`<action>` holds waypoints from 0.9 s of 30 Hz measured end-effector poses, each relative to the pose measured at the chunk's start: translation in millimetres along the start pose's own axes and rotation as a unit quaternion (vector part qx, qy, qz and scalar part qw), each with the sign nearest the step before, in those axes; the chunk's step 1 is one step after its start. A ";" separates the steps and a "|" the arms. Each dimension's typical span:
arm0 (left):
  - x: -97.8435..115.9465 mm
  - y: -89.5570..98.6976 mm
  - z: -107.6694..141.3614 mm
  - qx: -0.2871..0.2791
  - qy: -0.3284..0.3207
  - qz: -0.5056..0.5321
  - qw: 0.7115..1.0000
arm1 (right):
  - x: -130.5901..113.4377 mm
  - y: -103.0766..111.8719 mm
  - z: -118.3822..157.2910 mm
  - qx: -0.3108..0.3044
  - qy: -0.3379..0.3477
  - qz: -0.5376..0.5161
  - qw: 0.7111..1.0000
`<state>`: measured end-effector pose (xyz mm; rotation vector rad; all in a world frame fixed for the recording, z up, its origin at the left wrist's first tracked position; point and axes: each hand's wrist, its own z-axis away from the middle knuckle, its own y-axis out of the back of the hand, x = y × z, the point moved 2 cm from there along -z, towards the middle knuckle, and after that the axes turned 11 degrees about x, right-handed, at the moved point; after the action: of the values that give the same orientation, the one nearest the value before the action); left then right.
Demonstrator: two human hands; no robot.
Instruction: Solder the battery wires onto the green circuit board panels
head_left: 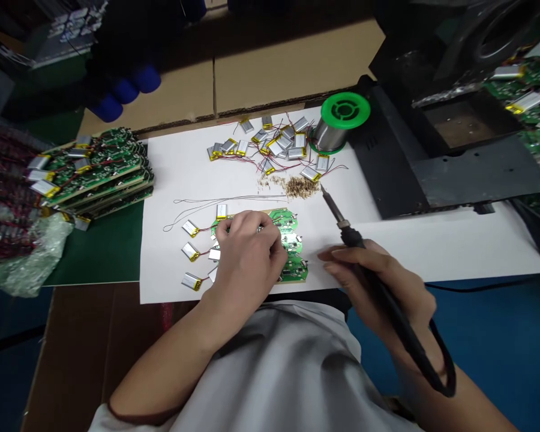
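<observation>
My right hand grips a black soldering iron, its bare tip pointing up and left near a heap of small brown bits. My left hand lies over a green circuit board panel, its fingers curled down onto it. What the fingertips pinch, if anything, is hidden beneath the hand. Several small silver battery cells with yellow ends, such as this battery, lie along the panel's left side, some joined to it by thin red wires.
Loose batteries with wires are piled at the back of the white paper. Beside them stands a green solder spool. Thin wire lies behind the panel. Stacked boards are at left, a black metal stand at right.
</observation>
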<state>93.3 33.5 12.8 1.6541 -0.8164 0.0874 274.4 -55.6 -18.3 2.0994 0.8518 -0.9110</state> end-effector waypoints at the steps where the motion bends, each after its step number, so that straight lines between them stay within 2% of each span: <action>1: -0.5 -0.1 0.1 0.003 -0.004 0.000 1.000 | -0.4 -2.3 -1.5 -0.025 0.022 -0.003 0.999; 3: -1.1 -0.1 0.2 0.010 -0.012 0.001 1.000 | -0.5 -5.9 -3.5 -0.054 0.050 0.003 0.997; 6: -0.5 1.2 -0.4 0.004 -0.019 0.005 1.000 | -0.1 -8.8 -4.5 -0.061 0.059 0.010 0.996; 13: -6.1 10.8 -4.3 -0.035 0.006 0.057 0.998 | 2.3 -6.5 -5.6 -0.028 0.029 0.002 0.999; 17: -19.1 27.2 -16.1 -0.084 0.000 0.086 0.993 | 3.4 -4.8 -7.0 -0.014 0.003 0.002 1.000; 22: -41.7 49.1 -55.0 -0.040 -0.031 -0.069 0.996 | 0.7 -5.7 -6.2 0.005 -0.001 -0.021 1.000; 24: -51.4 48.3 -77.5 -0.025 -0.053 -0.086 0.995 | 0.8 -6.2 -4.9 0.013 -0.008 -0.031 0.999; 27: -65.3 36.9 -111.0 -0.017 -0.062 -0.092 0.994 | 1.3 -6.8 -3.1 0.019 -0.021 -0.036 0.999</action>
<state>65.4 161.2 42.2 1.7069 -0.7514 -0.1589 270.9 -49.1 -19.9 2.0866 0.8997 -1.0128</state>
